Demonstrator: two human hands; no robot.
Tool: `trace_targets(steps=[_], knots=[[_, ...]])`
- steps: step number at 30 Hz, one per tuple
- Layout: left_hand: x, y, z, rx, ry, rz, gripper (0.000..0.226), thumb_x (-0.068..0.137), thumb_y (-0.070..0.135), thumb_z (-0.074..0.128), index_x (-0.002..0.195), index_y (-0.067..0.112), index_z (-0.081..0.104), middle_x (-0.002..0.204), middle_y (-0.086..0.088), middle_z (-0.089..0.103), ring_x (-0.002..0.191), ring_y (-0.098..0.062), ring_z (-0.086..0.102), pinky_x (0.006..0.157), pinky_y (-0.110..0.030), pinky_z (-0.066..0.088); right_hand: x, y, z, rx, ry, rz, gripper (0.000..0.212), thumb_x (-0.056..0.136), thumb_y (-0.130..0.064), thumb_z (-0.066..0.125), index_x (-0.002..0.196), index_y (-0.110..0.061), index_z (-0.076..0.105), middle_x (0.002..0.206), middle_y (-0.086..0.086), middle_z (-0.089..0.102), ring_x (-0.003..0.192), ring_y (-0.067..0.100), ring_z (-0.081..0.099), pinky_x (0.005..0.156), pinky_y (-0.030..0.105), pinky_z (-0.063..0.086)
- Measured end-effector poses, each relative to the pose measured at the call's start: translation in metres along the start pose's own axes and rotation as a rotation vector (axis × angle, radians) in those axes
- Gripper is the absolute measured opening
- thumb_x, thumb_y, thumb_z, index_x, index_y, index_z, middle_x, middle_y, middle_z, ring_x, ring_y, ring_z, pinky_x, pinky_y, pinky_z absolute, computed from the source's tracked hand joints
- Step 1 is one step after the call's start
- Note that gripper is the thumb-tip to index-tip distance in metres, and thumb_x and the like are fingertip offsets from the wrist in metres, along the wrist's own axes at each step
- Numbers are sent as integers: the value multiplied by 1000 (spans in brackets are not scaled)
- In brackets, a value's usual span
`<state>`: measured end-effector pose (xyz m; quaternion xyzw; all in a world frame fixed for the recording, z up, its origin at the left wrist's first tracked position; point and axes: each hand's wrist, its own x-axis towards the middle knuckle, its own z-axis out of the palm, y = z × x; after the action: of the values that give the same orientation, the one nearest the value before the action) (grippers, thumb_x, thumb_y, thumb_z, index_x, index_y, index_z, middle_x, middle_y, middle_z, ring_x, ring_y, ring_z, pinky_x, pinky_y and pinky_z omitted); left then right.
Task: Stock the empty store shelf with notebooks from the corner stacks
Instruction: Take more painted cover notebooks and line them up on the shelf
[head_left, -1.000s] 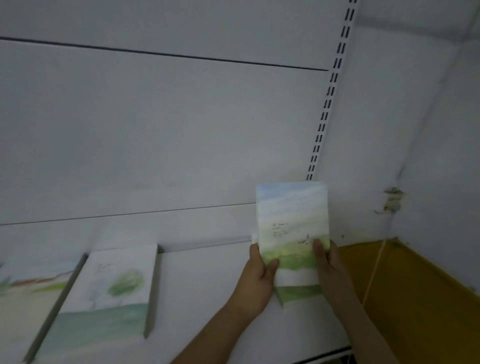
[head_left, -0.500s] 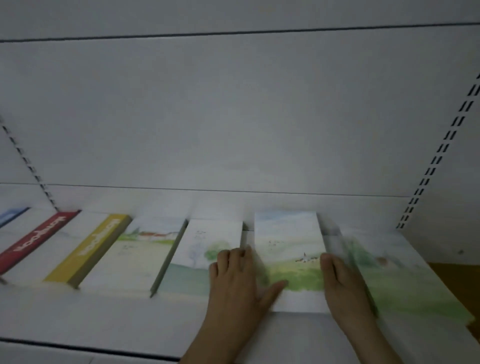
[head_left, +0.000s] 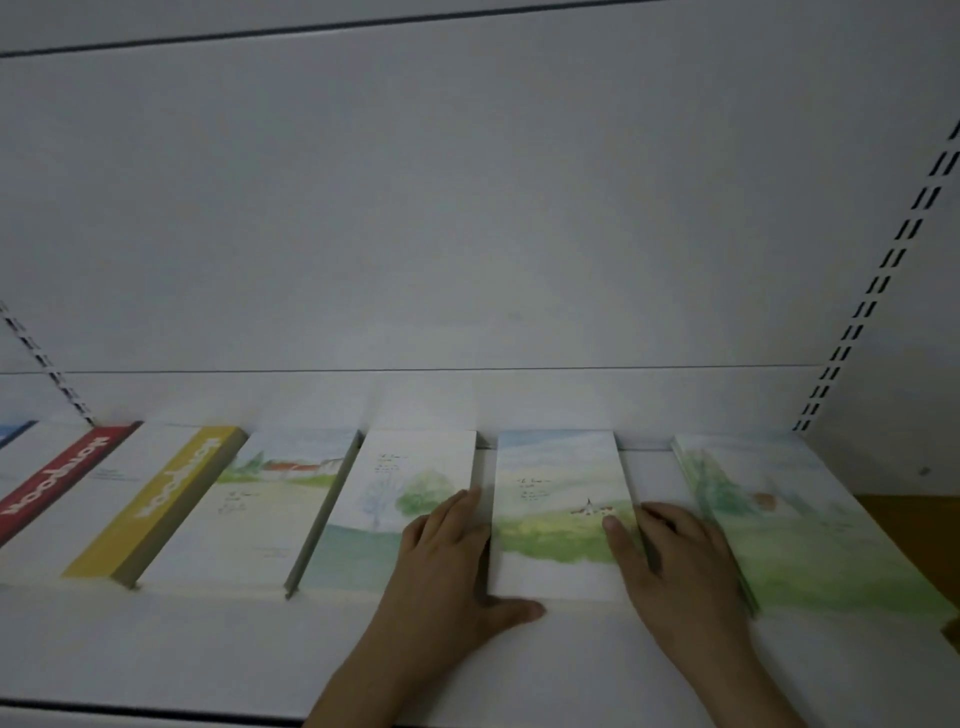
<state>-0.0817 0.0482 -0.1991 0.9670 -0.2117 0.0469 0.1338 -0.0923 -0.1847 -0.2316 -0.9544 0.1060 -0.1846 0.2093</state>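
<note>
Where the white back panel (head_left: 467, 218) meets it, the white store shelf (head_left: 208, 649) carries a row of notebooks lying flat, side by side. From the left: a red-spined notebook (head_left: 57, 480), a yellow-spined notebook (head_left: 171, 493), a red-roofed landscape notebook (head_left: 260, 499), a tree-cover notebook (head_left: 400, 488), then the meadow-cover notebook (head_left: 558, 499), with a green landscape notebook (head_left: 795, 525) well over on its right. The left hand (head_left: 447, 566) lies flat against the meadow-cover notebook's left edge, fingers straight, thumb along its near edge. The right hand (head_left: 675, 561) presses its right edge, thumb resting on the cover, fingers relaxed, gripping nothing.
</note>
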Motion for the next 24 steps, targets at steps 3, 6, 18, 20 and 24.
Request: trace_targets(steps=[3, 6, 18, 20, 24], knots=[[-1, -2, 6, 21, 42, 46, 93, 71, 84, 40, 149, 35, 31, 161, 5, 16, 149, -16, 9, 116, -27, 5, 2, 2, -2, 72, -30, -2, 79, 80, -76, 18, 105, -23, 72, 115, -5, 64, 110, 22, 54, 98, 30, 36], [-5, -3, 12, 28, 84, 63, 87, 75, 80, 44, 145, 29, 41, 156, 4, 32, 144, -19, 27, 114, -24, 12, 1, 0, -6, 67, -86, -9, 86, 74, -81, 15, 116, -26, 67, 125, -8, 58, 119, 18, 49, 102, 30, 34], [-5, 4, 4, -17, 157, 113, 100, 79, 76, 47, 150, 8, 31, 155, -11, 33, 143, -28, 31, 115, -43, 28, -8, -10, -36, 449, -56, 13, 68, 88, -64, 39, 138, -18, 50, 142, -12, 43, 131, 7, 40, 112, 27, 33], [-4, 26, -10, -218, 218, 183, 74, 85, 64, 52, 145, 22, 42, 150, 6, 40, 139, -12, 36, 113, -28, 32, -4, 4, -54, 435, 155, -22, 47, 92, -47, 46, 127, -18, 60, 131, -12, 54, 120, 3, 49, 104, 24, 40], [2, 98, -12, -527, 191, 275, 33, 95, 26, 56, 126, 38, 57, 120, 24, 58, 103, 7, 59, 75, -3, 44, 20, 63, -86, 230, 358, 129, 28, 96, -27, 54, 119, -15, 63, 119, 0, 60, 107, 18, 58, 88, 27, 46]])
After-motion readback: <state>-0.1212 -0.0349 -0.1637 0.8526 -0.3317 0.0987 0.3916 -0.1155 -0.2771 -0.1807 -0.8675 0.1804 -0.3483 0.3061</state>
